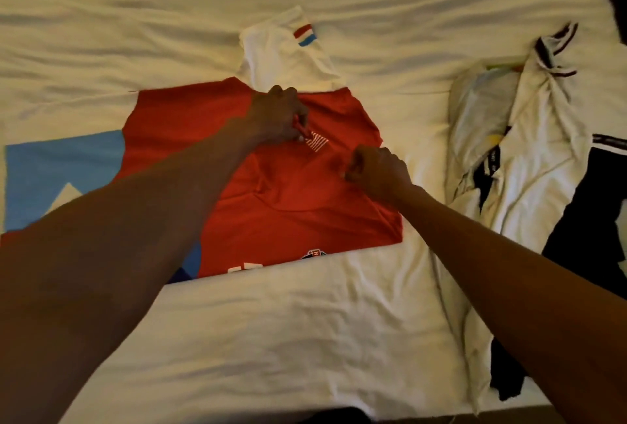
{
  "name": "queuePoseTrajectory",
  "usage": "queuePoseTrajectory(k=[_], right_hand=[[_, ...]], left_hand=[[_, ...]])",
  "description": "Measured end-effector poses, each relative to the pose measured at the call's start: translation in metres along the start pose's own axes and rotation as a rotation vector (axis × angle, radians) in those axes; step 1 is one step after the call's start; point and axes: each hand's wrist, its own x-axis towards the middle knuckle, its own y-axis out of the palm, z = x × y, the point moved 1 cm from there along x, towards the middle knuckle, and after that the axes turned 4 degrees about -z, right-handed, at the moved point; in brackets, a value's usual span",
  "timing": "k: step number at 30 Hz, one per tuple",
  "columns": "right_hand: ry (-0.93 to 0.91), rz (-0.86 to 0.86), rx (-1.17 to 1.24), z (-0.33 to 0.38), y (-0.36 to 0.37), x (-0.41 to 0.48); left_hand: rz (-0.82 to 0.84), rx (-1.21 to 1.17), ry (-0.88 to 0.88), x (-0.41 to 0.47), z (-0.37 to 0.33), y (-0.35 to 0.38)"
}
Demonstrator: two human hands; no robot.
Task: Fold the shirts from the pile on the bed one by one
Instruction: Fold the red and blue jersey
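In the head view, the shirt (291, 216), red with pale blue and white panels, lies spread on the bed (169, 16) directly under both hands. The left hand (278, 114) curls its fingers round a small ridge of red cloth beside a white striped emblem (317, 142). The right hand (376, 165), just to its right and nearer the person, pinches a tuck of the same red cloth. 1 white sleeve (285, 47) with a red-and-blue band sticks out beyond the left hand. The pile (509, 138) of white and dark shirts sits right of the right hand, apart from it.

The cloth looks thin, light and limp. It should crease wherever it is pinched and slide easily on the sheet, so seams, shoulders or hem seem better holds than mid-panel.

The left forearm hides much of the shirt's left side. Both hands' fingertips are tucked from sight. Whether the white cloth nearest the person is shirt or sheet is unclear, and so is the number of shirts in the pile.
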Motion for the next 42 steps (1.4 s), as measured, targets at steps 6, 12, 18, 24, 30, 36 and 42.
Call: queuePoseTrajectory(k=[6,12,18,24,30,36,42], right_hand=[[0.129,0.178,-0.275,-0.022,-0.005,-0.047],[0.140,-0.078,-0.312,-0.037,0.021,-0.094],[0.094,-0.144,-0.129,-0.044,0.038,-0.115],[0.057,-0.173,-0.094,-0.046,0.046,-0.129],[0.054,-0.168,-0.139,-0.041,0.041,-0.149],[-0.016,-0.183,-0.093,-0.010,0.033,-0.132],[-0.129,0.014,-0.031,0.036,0.062,-0.106]], left_hand=[[-0.161,-0.222,0.116,-0.051,-0.011,-0.022],[-0.380,-0.006,0.136,-0.143,0.003,-0.014],[-0.312,-0.052,0.186,-0.233,0.016,0.024],[-0.161,-0.078,0.115,-0.261,0.019,0.074],[0.086,-0.057,-0.084,-0.270,-0.002,0.093],[-0.240,-0.144,-0.260,-0.254,-0.013,0.071],[-0.195,-0.201,-0.473,-0.209,0.009,0.078]])
